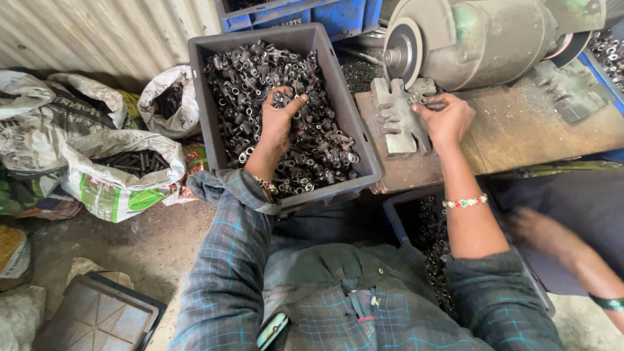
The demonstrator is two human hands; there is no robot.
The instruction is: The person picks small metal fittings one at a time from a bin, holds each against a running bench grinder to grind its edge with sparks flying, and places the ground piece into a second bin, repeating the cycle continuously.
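Down inside grey bin (pixel 338 104), left hand (pixel 278 120) closed on small metal parts (pixel 284 99). Right hand (pixel 448 117) pinching one part by grey jig (pixel 400 117) on desk (pixel 520 136). Picking-up step; next needs careful lift across.

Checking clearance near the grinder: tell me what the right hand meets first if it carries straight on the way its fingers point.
The right hand points left, fingertips already at the notched metal block on the wooden bench. It likely meets that block first, not the grinding wheel.
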